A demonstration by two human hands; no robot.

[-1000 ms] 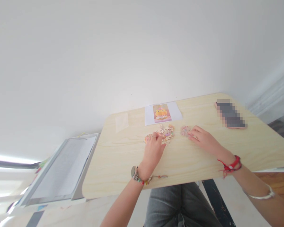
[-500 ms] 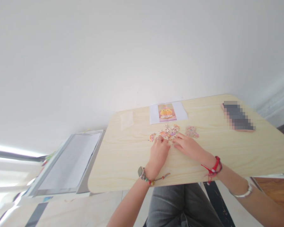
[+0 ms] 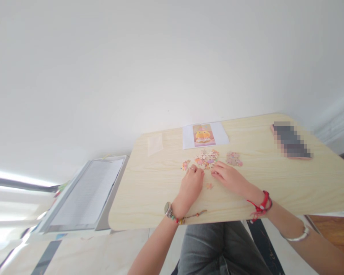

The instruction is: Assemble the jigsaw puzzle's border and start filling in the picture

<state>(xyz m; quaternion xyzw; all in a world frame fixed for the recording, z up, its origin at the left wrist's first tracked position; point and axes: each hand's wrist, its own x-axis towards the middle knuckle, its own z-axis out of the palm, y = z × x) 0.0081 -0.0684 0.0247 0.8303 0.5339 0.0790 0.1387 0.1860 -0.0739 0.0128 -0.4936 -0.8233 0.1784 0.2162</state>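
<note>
My left hand (image 3: 190, 185) lies palm-down on the pale wooden worktop (image 3: 149, 194), fingers together and curled, their tips touching the near edge of the heap of puzzle pieces (image 3: 206, 159) just ahead of it. My right hand (image 3: 229, 177) rests beside it, fingers loosely bent on that same heap, gripping nothing that I can make out. One loose piece (image 3: 209, 186) sits between my hands, a small joined cluster (image 3: 234, 159) just beyond my right fingers, and the picture sheet (image 3: 205, 135) past the heap.
</note>
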